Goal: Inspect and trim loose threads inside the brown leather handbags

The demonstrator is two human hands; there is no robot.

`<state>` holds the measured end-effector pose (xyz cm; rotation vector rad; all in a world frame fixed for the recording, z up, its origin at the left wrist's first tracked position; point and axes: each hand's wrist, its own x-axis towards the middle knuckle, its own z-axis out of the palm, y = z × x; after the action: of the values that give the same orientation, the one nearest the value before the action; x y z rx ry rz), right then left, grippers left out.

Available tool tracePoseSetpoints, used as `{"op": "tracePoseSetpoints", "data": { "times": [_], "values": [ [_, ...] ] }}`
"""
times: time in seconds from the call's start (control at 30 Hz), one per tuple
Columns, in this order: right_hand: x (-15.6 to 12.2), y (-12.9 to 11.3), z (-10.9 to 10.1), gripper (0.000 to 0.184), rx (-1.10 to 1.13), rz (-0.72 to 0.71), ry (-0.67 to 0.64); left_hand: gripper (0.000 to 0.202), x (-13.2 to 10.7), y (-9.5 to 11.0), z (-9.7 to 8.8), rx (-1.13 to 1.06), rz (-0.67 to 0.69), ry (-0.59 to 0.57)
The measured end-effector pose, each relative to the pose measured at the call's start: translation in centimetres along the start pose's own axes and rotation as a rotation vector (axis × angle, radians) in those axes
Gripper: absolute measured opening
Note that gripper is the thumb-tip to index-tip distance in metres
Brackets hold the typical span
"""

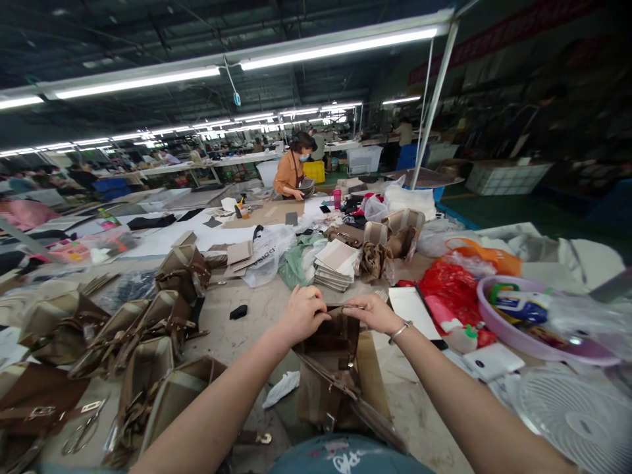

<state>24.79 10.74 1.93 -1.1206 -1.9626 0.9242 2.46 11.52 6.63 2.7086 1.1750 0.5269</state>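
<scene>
The brown bag [316, 388] is at the near edge of the table [222, 332]; the left hand [307, 313] and right hand [378, 314] pinch opposite ends of its top edge; body and strap [332, 380] appear joined; edge work appears unfinished; whether the neighbouring bags [182, 276] are complete cannot be told
</scene>
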Motion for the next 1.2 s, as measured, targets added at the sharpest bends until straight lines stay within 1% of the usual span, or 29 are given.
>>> {"op": "tracePoseSetpoints", "data": {
  "times": [0.1,0.2,0.3,0.37,0.4,0.47,0.53,0.57,0.6,0.67,0.73,0.8,0.97,1.1,1.2],
  "values": [
    [0.2,-0.3,0.3,0.027,-0.109,-0.033,0.038,0.016,0.0,-0.4,0.2,-0.049,-0.036,0.000],
    [0.2,-0.5,0.6,0.028,-0.182,-0.040,0.075,0.017,0.0,-0.4,0.4,-0.083,-0.108,0.018],
    [0.0,-0.4,0.6,0.028,-0.184,-0.029,0.102,0.016,0.1,-0.2,0.4,-0.067,-0.162,0.019],
    [-0.1,-0.2,0.4,0.029,-0.136,-0.028,0.063,0.015,0.1,-0.1,0.5,-0.046,-0.182,0.012],
    [-0.1,-0.1,0.2,0.031,-0.103,-0.029,0.031,0.015,0.2,0.0,0.6,-0.037,-0.184,0.011],
    [-0.1,-0.1,-0.3,0.045,-0.041,-0.039,-0.025,0.016,0.2,-0.1,0.7,-0.025,-0.177,0.015],
    [0.1,-0.2,-0.7,0.058,-0.023,-0.045,-0.028,0.017,0.2,-0.1,0.9,-0.023,-0.169,0.027],
    [0.3,-0.3,-0.8,0.059,-0.035,-0.048,-0.014,0.017,0.1,-0.1,0.9,-0.027,-0.169,0.034],
    [0.4,-0.4,-0.8,0.056,-0.058,-0.054,0.006,0.016,0.1,-0.2,0.9,-0.037,-0.166,0.040],
    [0.8,-0.6,-0.5,0.044,-0.112,-0.081,0.035,0.015,-0.1,-0.3,0.9,-0.073,-0.155,0.047],
    [1.2,-0.8,-0.1,0.031,-0.147,-0.123,0.020,0.012,-0.4,-0.5,0.7,-0.133,-0.127,0.054],
    [1.4,-1.0,0.2,0.024,-0.165,-0.150,0.003,0.007,-0.8,-0.8,0.4,-0.202,-0.094,0.063],
    [1.4,-1.1,0.4,0.021,-0.163,-0.156,0.013,0.016,-1.7,-1.3,0.0,-0.287,-0.055,0.089],
    [1.3,-0.8,0.4,0.020,-0.168,-0.148,0.037,0.016,-1.6,-1.3,0.1,-0.256,0.025,0.076],
    [1.3,-0.5,0.5,0.021,-0.161,-0.143,0.044,0.018,-1.3,-1.3,0.4,-0.215,0.043,0.059]
  ]
}}
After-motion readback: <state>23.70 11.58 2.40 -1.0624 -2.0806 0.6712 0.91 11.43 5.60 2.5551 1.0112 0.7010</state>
